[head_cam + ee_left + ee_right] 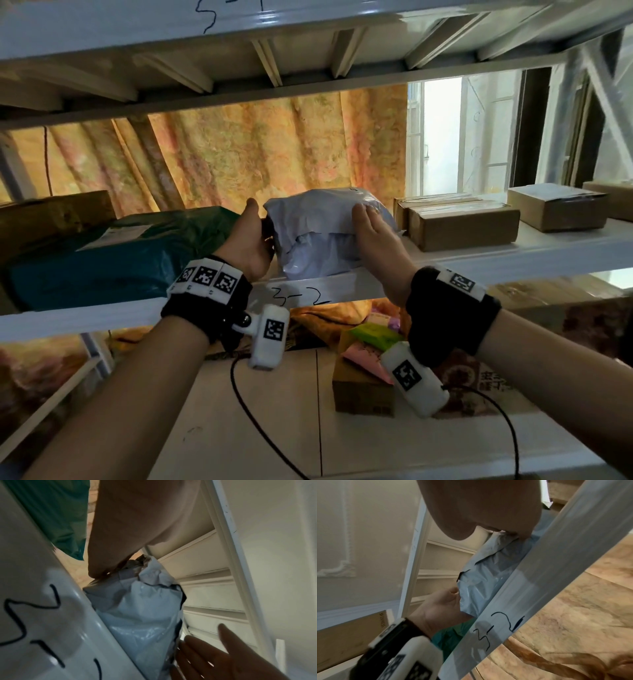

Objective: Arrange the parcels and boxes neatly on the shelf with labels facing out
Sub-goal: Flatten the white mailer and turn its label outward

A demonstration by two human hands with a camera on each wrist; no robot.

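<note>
A crumpled grey plastic parcel (322, 233) lies on the white shelf (325, 291) marked "3-2", close to its front edge. No label shows on the parcel's visible sides. My left hand (255, 236) holds its left end, thumb up, fingers curled against the plastic. That grip also shows in the right wrist view, where the left hand (441, 605) meets the parcel (488, 577). My right hand (371, 226) lies flat on the parcel's right side with straight fingers. In the left wrist view those fingers (214, 658) are spread beside the parcel (140, 615).
A large green plastic parcel (120, 260) with a label on top lies just left, a brown box (51, 219) behind it. Cardboard boxes (462, 226) (558, 205) stand to the right. The upper shelf (239, 27) hangs low overhead. Below, a carton (363, 390) holds coloured packets.
</note>
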